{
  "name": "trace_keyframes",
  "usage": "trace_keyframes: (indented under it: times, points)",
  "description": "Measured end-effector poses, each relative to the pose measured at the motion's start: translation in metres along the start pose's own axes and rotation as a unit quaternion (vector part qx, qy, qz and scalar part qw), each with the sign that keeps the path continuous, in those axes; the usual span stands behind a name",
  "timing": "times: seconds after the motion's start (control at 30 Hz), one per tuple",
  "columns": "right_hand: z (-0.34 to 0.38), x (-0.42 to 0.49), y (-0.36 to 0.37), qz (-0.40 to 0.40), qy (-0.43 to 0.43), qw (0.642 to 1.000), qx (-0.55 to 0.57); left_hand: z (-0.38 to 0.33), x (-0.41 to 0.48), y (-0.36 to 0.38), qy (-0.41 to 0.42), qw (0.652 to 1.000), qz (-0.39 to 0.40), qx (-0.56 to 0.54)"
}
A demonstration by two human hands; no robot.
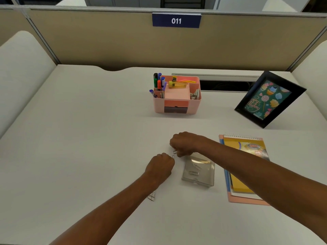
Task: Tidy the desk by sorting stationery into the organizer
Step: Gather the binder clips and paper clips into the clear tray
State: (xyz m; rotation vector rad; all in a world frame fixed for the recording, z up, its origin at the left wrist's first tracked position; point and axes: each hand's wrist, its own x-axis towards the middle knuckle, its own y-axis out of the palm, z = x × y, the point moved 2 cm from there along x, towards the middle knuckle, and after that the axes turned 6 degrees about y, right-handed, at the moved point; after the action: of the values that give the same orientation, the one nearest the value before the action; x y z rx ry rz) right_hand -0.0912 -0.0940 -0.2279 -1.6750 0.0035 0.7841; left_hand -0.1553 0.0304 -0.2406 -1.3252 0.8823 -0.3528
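Note:
A pink desk organizer point(177, 107) stands at the back middle of the desk, holding several markers, a yellow item and binder clips. A clear plastic box point(199, 177) lies near the middle with two paper clips inside. My right hand point(185, 143) hovers just left of the box's far corner, its fingers pinched on a paper clip point(174, 152). Close below it, my left hand point(161, 167) is closed with another paper clip point(173, 157) at its fingertips. More loose paper clips point(152, 196) lie beside my left forearm.
A spiral notebook point(246, 151) sits on a stack of papers and a pink folder to the right of the box. A black picture frame point(270, 99) leans at the back right. A cable slot runs behind the organizer, before the beige partition.

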Motion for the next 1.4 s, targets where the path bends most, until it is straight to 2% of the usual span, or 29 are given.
trace_keyframes:
  times: [0.07,0.27,0.37,0.6,0.8,0.97,1.07,1.17,1.3,1.4]
  points:
    - [0.0,0.001,-0.002,0.003,-0.005,1.0,-0.005,0.001,0.003,0.006,-0.004,0.999,-0.032,0.011]
    - [-0.002,0.003,-0.004,0.015,0.0,1.0,0.0,0.002,0.0,0.003,0.0,0.999,-0.04,-0.003]
    - [-0.005,0.006,-0.001,0.024,0.003,1.0,0.01,0.001,-0.001,0.004,0.012,1.0,-0.012,0.016]
    - [-0.007,0.004,-0.001,0.023,-0.004,0.999,0.029,0.006,0.003,0.014,0.025,0.998,-0.052,0.034]
    - [-0.014,0.008,0.008,0.022,0.015,0.995,0.093,0.009,0.0,0.02,0.037,0.995,-0.089,0.016]
    - [-0.015,0.01,0.005,0.01,0.014,0.997,0.082,0.018,-0.006,0.021,-0.064,0.979,-0.111,-0.157]
    - [-0.01,0.005,-0.003,0.004,-0.011,1.0,0.029,0.024,-0.018,0.029,-0.056,0.961,-0.118,-0.245]
    - [-0.004,0.006,-0.004,0.0,-0.023,0.999,-0.023,0.016,-0.03,0.034,-0.017,0.973,-0.097,-0.21]
    - [0.001,0.007,-0.005,-0.002,-0.035,0.998,-0.051,0.002,-0.029,0.032,-0.021,0.982,-0.132,-0.137]
    - [0.002,0.007,-0.004,-0.013,-0.031,0.998,-0.061,0.001,-0.028,0.032,-0.033,0.982,-0.135,-0.129]
